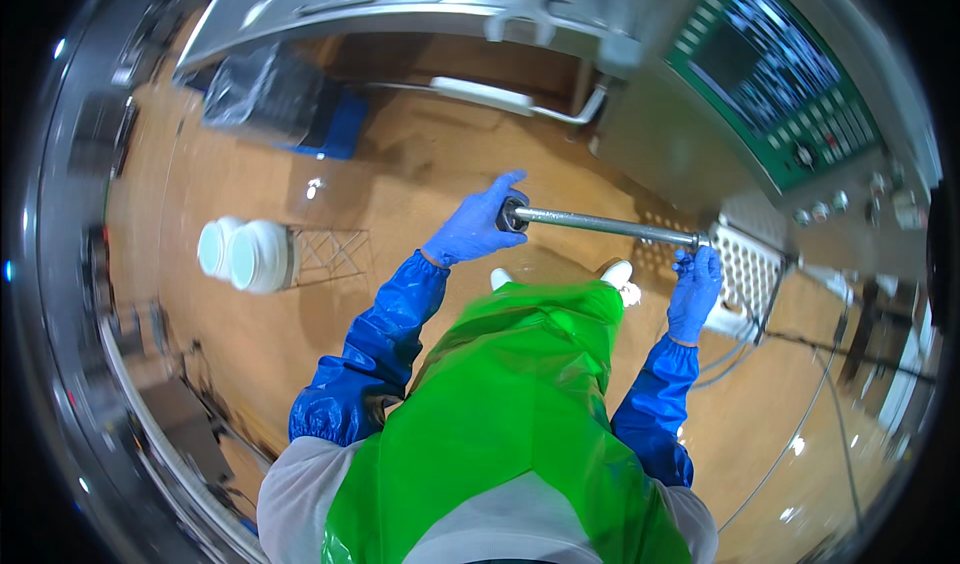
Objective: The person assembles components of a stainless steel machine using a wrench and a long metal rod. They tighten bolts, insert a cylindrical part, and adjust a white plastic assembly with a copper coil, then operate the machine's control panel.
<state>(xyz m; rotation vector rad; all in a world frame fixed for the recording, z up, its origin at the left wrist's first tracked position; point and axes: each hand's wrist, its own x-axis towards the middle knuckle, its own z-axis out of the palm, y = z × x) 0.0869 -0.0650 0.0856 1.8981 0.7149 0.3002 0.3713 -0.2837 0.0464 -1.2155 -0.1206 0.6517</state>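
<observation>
A long metal rod (pixel 610 226) is held roughly level in front of my green apron, above the floor. My left hand (pixel 472 228), in a blue glove, grips its left end at a dark round knob (pixel 511 215). The thumb or a finger of that hand sticks out past the knob. At the rod's other end, my right hand (pixel 694 296), gloved too, has its fingertips closed on the tip, next to a small collar. Some fingers of both hands are hidden.
A machine with a green control panel (pixel 790 169) stands at the upper right, beside a perforated white step (pixel 735 274). A steel table (pixel 400 2) spans the top, with a lined bin (pixel 265 94) under its left part. White tubs (pixel 262 257) stand left; hoses cross the right floor.
</observation>
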